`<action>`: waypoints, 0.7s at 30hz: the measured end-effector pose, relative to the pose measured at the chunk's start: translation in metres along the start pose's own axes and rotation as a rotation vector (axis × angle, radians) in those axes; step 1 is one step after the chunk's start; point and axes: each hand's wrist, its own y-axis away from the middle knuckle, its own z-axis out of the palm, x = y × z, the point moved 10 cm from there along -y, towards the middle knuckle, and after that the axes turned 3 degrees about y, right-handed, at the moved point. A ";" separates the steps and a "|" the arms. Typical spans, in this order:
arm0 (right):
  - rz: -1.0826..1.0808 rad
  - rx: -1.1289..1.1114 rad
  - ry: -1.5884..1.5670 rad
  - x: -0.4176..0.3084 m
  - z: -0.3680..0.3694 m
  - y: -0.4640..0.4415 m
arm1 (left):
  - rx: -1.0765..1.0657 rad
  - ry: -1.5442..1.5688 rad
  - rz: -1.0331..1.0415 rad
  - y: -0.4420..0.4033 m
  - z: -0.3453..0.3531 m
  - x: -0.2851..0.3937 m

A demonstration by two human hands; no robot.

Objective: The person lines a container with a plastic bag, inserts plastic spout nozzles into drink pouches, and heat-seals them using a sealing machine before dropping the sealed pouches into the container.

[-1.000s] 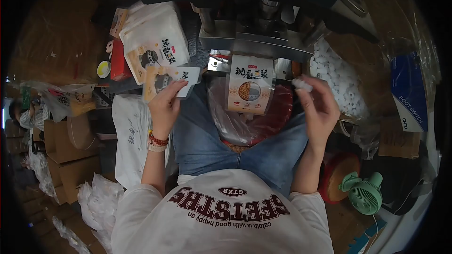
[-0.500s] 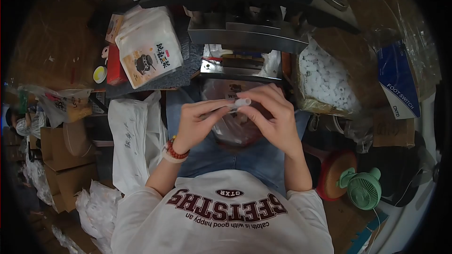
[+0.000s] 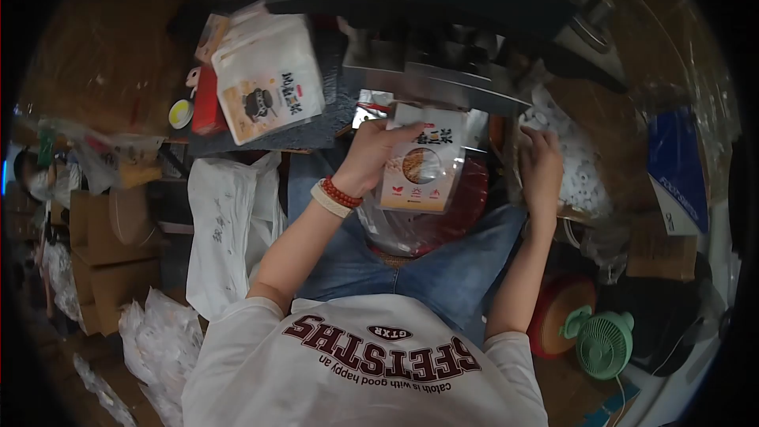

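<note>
A printed pouch (image 3: 419,178) lies at the front of the metal machine (image 3: 451,83), its upper end at the machine's edge. My left hand (image 3: 375,156) grips the pouch near its upper left corner, thumb across the print. At the right, my right hand (image 3: 542,170) is at the near left edge of the bag of small white spouts (image 3: 581,166); its fingers are bent, and whether they hold a spout I cannot make out. On the grey mat (image 3: 336,103) at the left rests a stack of similar pouches (image 3: 273,83).
A red box (image 3: 208,103) stands beside the mat with a yellow-topped round tub (image 3: 181,114). Plastic-covered red tub (image 3: 466,205) sits between my knees. A green fan (image 3: 604,344), a blue and white box (image 3: 676,170) and cardboard boxes (image 3: 118,253) are around.
The two hands were together around a white spout; now they are apart. My left hand has a pouch at the machine, and my right hand has moved right to the bag of spouts.
</note>
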 end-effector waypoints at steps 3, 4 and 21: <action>0.059 -0.135 0.045 0.004 0.011 0.005 | -0.013 -0.091 0.032 -0.003 -0.010 0.000; 0.091 -0.152 0.029 0.006 0.012 0.005 | -0.012 -0.277 0.008 -0.001 -0.016 0.004; -0.207 -0.023 -0.662 -0.117 -0.022 0.035 | 0.315 -1.231 1.117 0.151 -0.038 0.103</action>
